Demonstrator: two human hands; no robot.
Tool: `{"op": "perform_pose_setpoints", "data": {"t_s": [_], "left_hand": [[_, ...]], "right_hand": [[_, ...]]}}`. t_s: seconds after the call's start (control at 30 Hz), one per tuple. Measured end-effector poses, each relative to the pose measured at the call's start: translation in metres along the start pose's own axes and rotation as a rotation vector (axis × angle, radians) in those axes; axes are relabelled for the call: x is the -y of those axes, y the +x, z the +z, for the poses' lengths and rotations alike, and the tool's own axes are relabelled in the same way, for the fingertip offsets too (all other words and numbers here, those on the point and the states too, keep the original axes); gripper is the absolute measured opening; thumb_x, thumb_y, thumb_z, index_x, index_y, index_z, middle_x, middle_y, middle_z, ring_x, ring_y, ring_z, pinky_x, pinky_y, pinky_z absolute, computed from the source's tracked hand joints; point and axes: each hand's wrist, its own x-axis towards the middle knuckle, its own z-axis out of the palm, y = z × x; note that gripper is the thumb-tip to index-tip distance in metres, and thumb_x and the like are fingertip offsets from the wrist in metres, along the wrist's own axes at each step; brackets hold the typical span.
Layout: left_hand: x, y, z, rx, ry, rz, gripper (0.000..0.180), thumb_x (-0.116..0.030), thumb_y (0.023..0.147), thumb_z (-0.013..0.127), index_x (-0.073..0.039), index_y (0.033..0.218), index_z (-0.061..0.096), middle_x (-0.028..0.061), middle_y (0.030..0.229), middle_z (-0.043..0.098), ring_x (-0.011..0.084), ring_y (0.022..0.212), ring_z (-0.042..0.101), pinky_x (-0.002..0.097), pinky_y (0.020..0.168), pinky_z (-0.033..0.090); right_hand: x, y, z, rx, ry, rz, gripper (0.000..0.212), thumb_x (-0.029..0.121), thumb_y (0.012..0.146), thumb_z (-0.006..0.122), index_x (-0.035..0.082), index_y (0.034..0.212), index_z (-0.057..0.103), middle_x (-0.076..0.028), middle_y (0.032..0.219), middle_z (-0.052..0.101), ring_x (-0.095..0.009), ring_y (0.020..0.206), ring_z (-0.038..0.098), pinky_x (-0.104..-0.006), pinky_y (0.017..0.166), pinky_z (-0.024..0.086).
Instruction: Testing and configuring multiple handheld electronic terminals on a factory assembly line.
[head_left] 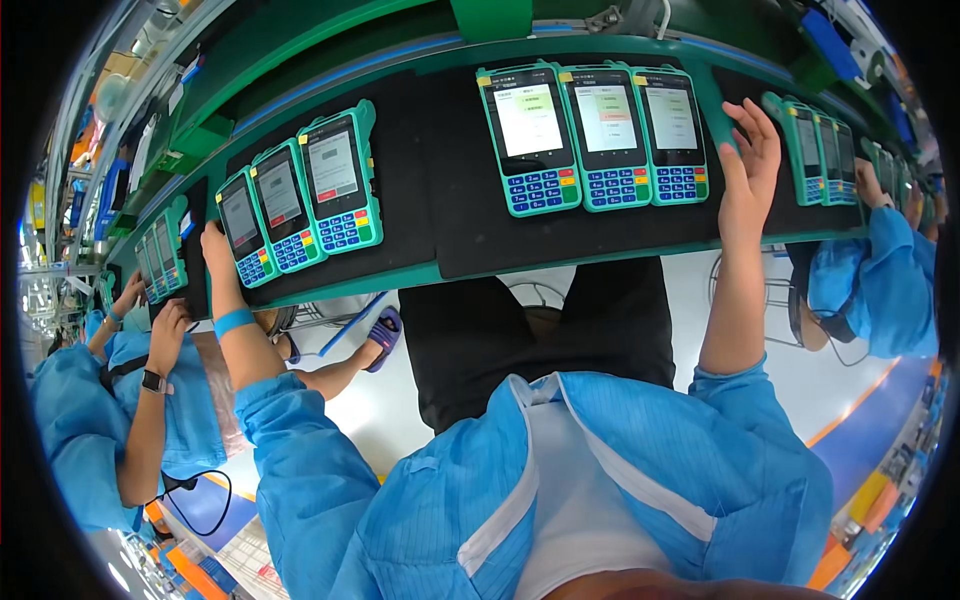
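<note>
Three teal card payment terminals [340, 190] stand side by side in a left group, screens lit, keypads toward me. My left hand [217, 252] is at the outer edge of the leftmost terminal [240, 215] in that group; its fingers are mostly hidden, so whether it grips is unclear. Another three terminals [605, 135] form a group right of centre, showing light screens and blue keys. My right hand [752, 165] is raised just right of the end terminal [677, 130], thumb apart and fingers loosely bent, holding nothing.
The terminals lie on black mats [455, 215] over a green bench [425, 270]. Further terminals [825, 150] are at the right, and others [160, 255] at the far left. Co-workers in blue smocks sit on both sides, a hand [170, 335] close on my left.
</note>
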Motion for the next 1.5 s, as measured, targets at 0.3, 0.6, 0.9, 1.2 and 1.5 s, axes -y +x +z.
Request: {"op": "perform_pose_setpoints", "data": {"t_s": [0.3,0.6,0.9,1.2,1.5], "left_hand": [[-0.035,-0.01,-0.031,-0.134,-0.077,0.069,0.047,-0.041,0.089,0.061,0.003,0.106,0.062,0.0253,0.107,0.061,0.0415,0.105,0.056,0.0466,0.09,0.045],[-0.053,-0.019,-0.042,0.056,0.264,0.022,0.031,-0.027,0.094,0.048,0.002,0.102,0.057,0.0287,0.099,0.063,0.0458,0.094,0.062,0.0515,0.081,0.049],[-0.055,-0.008,-0.043,0.008,0.036,-0.095,0.046,-0.041,0.096,0.05,0.002,0.11,0.059,0.0244,0.102,0.067,0.0428,0.097,0.063,0.0477,0.082,0.049],[-0.047,-0.011,-0.031,-0.081,-0.044,-0.105,0.045,-0.039,0.097,0.05,0.001,0.114,0.062,0.024,0.104,0.067,0.0404,0.096,0.064,0.0449,0.082,0.05],[-0.065,-0.015,-0.043,-0.076,-0.108,-0.096,0.045,-0.037,0.096,0.052,0.003,0.112,0.063,0.0255,0.101,0.067,0.0398,0.095,0.065,0.0439,0.081,0.05]], "right_hand": [[0.025,0.002,0.022,0.011,0.05,-0.135,0.053,0.004,0.084,0.056,0.003,0.135,0.043,-0.013,0.129,0.055,-0.023,0.127,0.045,-0.0427,0.11,0.026],[0.026,-0.012,0.016,0.049,0.078,-0.168,0.053,0.005,0.085,0.06,0.002,0.135,0.043,-0.015,0.128,0.055,-0.024,0.124,0.048,-0.041,0.109,0.027],[0.054,-0.023,0.033,0.245,0.068,-0.207,0.042,0.003,0.082,0.06,0.001,0.124,0.054,-0.013,0.12,0.06,-0.025,0.116,0.056,-0.0384,0.101,0.039],[0.107,-0.091,0.186,0.781,-0.339,-0.462,0.059,0.031,0.08,0.073,-0.003,0.124,0.054,-0.023,0.135,0.048,-0.038,0.132,0.041,-0.0454,0.106,0.04],[0.101,-0.083,0.204,0.8,-0.529,-1.061,0.032,0.009,0.073,0.065,-0.006,0.102,0.067,-0.026,0.098,0.069,-0.035,0.097,0.068,-0.0362,0.075,0.058]]}}
